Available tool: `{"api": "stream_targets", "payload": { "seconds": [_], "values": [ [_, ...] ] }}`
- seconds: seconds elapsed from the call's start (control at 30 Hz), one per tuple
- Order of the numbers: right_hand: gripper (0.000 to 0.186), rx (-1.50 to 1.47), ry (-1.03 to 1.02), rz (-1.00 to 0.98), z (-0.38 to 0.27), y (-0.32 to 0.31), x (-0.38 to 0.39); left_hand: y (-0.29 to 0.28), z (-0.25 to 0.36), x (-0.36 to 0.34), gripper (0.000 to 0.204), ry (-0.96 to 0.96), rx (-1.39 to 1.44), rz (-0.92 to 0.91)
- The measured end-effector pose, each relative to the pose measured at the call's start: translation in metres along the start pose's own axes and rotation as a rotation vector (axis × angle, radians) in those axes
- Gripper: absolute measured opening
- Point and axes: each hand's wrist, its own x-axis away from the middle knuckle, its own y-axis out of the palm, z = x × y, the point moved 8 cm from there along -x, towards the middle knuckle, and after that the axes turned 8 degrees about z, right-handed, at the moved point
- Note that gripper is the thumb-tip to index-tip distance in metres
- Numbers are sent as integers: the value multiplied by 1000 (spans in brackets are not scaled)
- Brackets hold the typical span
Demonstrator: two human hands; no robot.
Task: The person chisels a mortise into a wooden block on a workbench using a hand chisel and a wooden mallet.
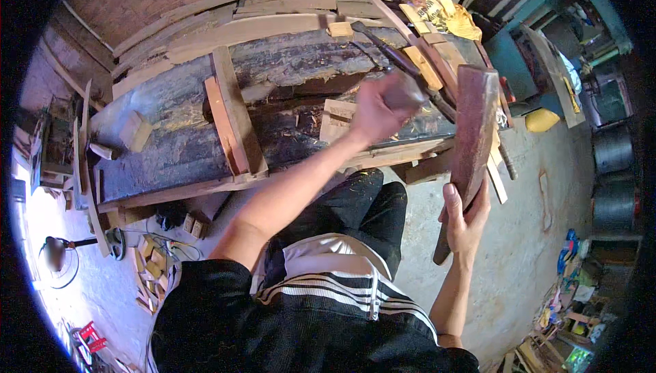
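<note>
My left hand [378, 110] reaches over the workbench [164, 168], closed round a rounded grey-brown lump [403, 94]; motion smears it, so its kind is unclear. Off the bench's front right, my right hand [467, 217] grips a long, worn brown wooden block [473, 123]. The block stands nearly upright and resembles a wooden hand plane body; the thumb lies across its near side. A small light wood block [336, 120] rests on the bench just left of my left hand. Behind that hand lies a dark long-handled tool [391, 50].
A thick board [239, 110] lies across the bench beside a reddish strip [225, 126]. Another wood block [136, 131] sits at the left. Wood strips and a yellow bag [447, 12] crowd the back right. Offcuts [150, 267] and a standing fan [56, 255] are at the lower left.
</note>
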Motion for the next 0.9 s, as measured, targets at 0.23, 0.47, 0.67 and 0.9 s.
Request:
{"api": "stream_targets", "payload": {
  "seconds": [0.23, 0.47, 0.67, 0.9],
  "values": [
    [47, -8, 29, 21, 10, -3, 9, -44, -3, -49, 15, -199, 33, 223],
    [48, 3, 59, 13, 16, -1, 12, -17, -8, -30, 18, -243, -60, 39],
    [39, -182, -93, 156, -29, -17, 0, 25, -2, 3, 20, -31, -246, -164],
    [44, 242, -242, -20, -27, 4, -18, 47, 6, 24, 19, 62, -420, -246]
  ]
}}
